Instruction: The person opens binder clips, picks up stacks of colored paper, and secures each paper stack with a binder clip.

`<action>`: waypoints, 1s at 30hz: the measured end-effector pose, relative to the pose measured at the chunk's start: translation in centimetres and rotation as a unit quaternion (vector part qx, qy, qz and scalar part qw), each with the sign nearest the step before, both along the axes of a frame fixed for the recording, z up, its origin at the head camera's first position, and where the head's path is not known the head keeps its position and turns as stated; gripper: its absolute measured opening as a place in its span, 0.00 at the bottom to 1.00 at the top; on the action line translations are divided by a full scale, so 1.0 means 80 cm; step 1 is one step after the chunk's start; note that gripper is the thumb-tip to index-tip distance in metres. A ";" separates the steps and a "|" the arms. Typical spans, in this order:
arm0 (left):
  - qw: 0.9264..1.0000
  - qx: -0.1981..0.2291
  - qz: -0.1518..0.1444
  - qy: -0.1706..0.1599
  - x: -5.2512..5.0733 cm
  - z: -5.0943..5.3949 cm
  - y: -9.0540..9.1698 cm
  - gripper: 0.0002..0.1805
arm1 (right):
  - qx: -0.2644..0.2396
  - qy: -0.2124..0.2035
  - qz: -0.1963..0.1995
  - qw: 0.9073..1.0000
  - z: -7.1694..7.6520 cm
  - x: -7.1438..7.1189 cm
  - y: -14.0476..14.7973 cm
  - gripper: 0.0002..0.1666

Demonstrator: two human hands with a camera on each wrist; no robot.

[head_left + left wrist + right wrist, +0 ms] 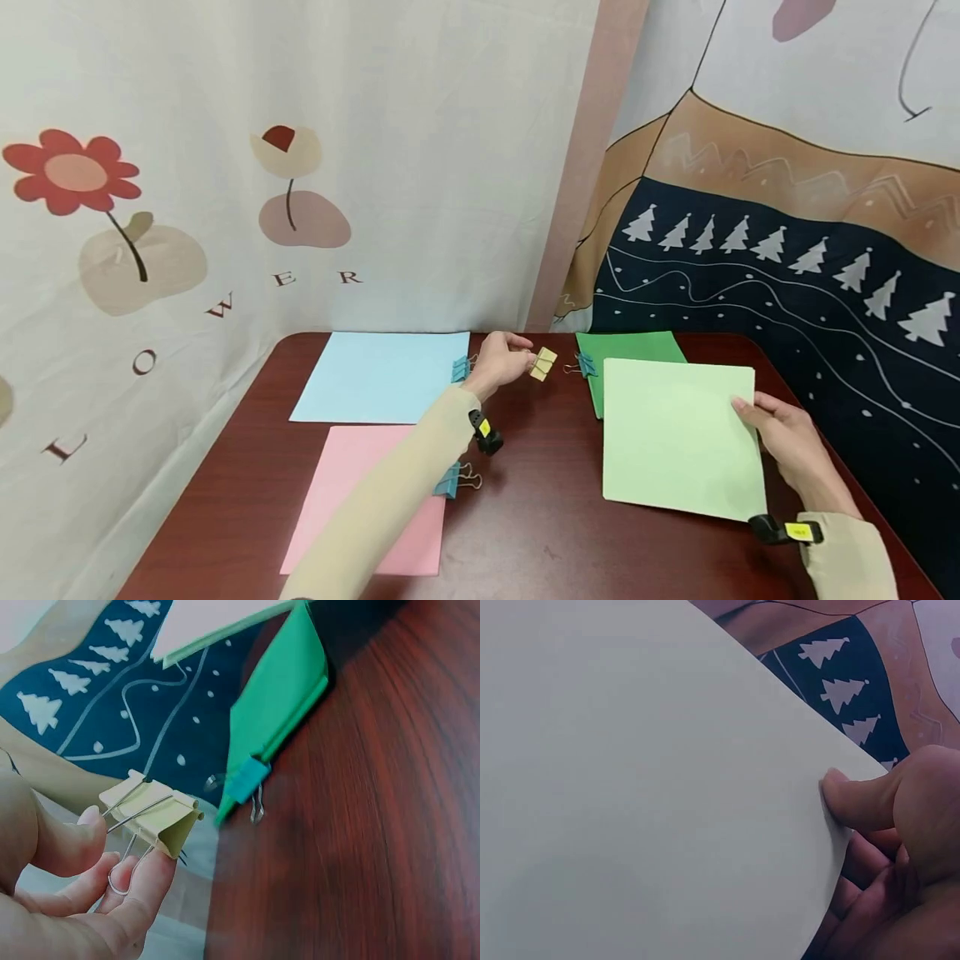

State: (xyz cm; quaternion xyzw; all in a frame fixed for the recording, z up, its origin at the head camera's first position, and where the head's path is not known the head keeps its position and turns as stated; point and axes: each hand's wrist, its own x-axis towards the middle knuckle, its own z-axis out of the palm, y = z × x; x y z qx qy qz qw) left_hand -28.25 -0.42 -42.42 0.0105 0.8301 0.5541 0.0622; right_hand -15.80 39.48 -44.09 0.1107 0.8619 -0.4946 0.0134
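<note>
Between thumb and fingers, my left hand point(501, 363) pinches a yellow binder clip point(543, 364) by its wire handles, above the far middle of the table. In the left wrist view the clip point(154, 812) has its mouth parted a little. My right hand point(791, 437) grips the right edge of a light green paper stack point(682, 437), thumb on top and fingers underneath. The stack is raised above the table and overlaps part of a dark green paper stack point(633, 346). A blue binder clip point(586, 365) sits on the dark green stack's left edge.
To the left lie a light blue paper stack point(382, 375) and a pink paper stack point(337, 483), with blue binder clips point(460, 369) on their right edges. My left forearm crosses over the pink stack. Printed cloth hangs behind the brown table point(540, 533).
</note>
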 end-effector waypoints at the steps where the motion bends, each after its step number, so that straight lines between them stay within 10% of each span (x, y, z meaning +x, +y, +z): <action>1: 1.000 0.004 -0.001 0.002 0.003 0.001 -0.001 0.16 | -0.003 0.001 -0.004 1.000 0.000 -0.002 -0.002 0.37; 13: 0.996 0.089 -0.001 -0.013 0.035 0.006 -0.007 0.15 | -0.043 0.013 -0.011 0.999 0.008 -0.023 -0.028 0.40; 30: 0.971 0.234 0.031 -0.037 0.069 -0.003 -0.016 0.13 | -0.151 0.060 0.002 0.987 0.013 -0.040 -0.064 0.24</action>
